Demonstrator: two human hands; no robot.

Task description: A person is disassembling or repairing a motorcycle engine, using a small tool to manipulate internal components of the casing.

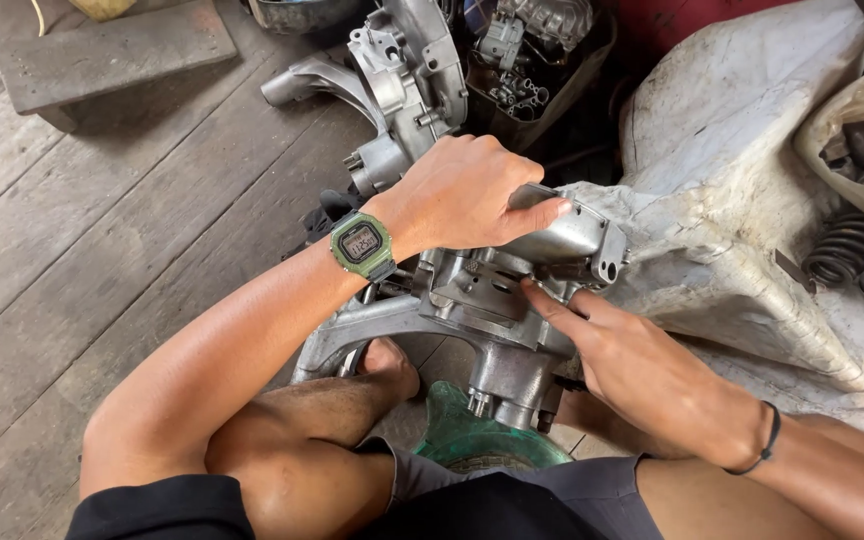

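Note:
A grey metal engine casing (497,300) stands between my knees on a wooden floor. My left hand (462,190), with a green digital watch at the wrist, lies palm-down over the top of the casing, fingers curled onto its upper cover (572,235). My right hand (622,350) reaches in from the right, its fingertips pressed against the casing's front face just below that cover. A black cord sits around my right wrist. Neither hand holds a tool.
A second grey engine casing (407,80) leans at the back, next to a dark box of metal parts (527,60). A dirty white sack (742,170) lies right, with coil springs (847,245) beside it. A green basin (482,440) sits under the casing. A wooden block (112,50) lies far left.

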